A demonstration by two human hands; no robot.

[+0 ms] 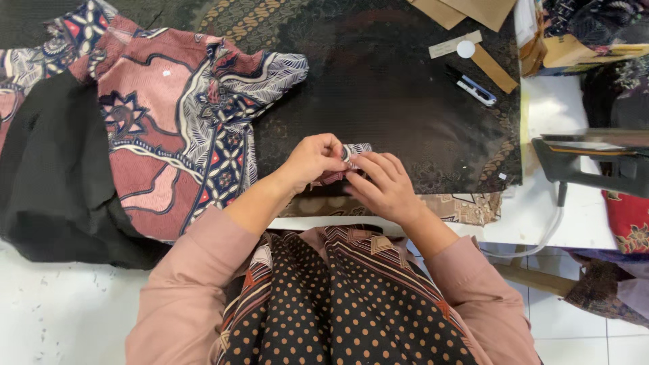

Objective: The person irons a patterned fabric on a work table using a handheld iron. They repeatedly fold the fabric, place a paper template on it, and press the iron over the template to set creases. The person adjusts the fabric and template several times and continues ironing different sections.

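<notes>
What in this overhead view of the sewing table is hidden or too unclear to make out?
- Small patterned fabric piece: head view, mostly covered by the left hand and right hand.
- Iron: head view, cut off by the right edge.
- Small snips: head view, too small to show the blades.
- Black cloth: head view, its lower part runs off the table edge.

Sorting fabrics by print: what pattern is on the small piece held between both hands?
The small fabric piece shows a red, white and dark batik print, seen in the head view.

small patterned fabric piece (351,162), red and white, pinched folded over the dark cloth (378,94)
</notes>
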